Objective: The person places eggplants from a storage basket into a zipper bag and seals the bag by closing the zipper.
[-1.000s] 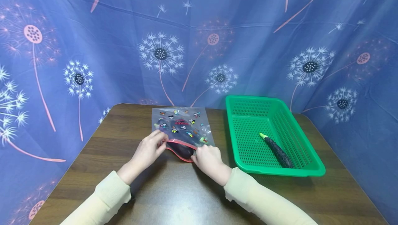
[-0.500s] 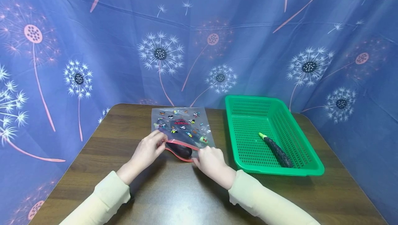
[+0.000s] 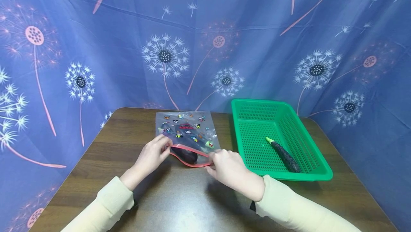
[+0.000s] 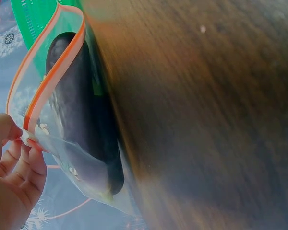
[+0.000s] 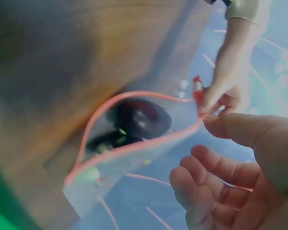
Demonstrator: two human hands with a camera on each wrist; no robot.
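Observation:
A clear zip bag (image 3: 192, 119) with cartoon prints and a red rim lies on the table, its mouth parted toward me. Inside is a dark eggplant (image 3: 185, 155), its rounded end at the mouth; a second dark thing (image 5: 113, 141) beneath it is blurred. My left hand (image 3: 155, 152) pinches the left corner of the rim, where a small white slider (image 4: 28, 137) shows in the left wrist view. At the right end of the mouth is my right hand (image 3: 228, 165). In the right wrist view its thumb and loosely bent fingers stand apart, with nothing between them.
A green plastic basket (image 3: 316, 176) stands on the right of the table (image 3: 179, 203). In it lies a long, dark, bumpy vegetable (image 3: 284, 155) with a pale green tip. Behind the table hangs a blue cloth (image 3: 128, 46) printed with dandelions.
My right hand has slid rightward along the bag's mouth and come off the rim. More of the mouth's right end shows. The left hand keeps its pinch.

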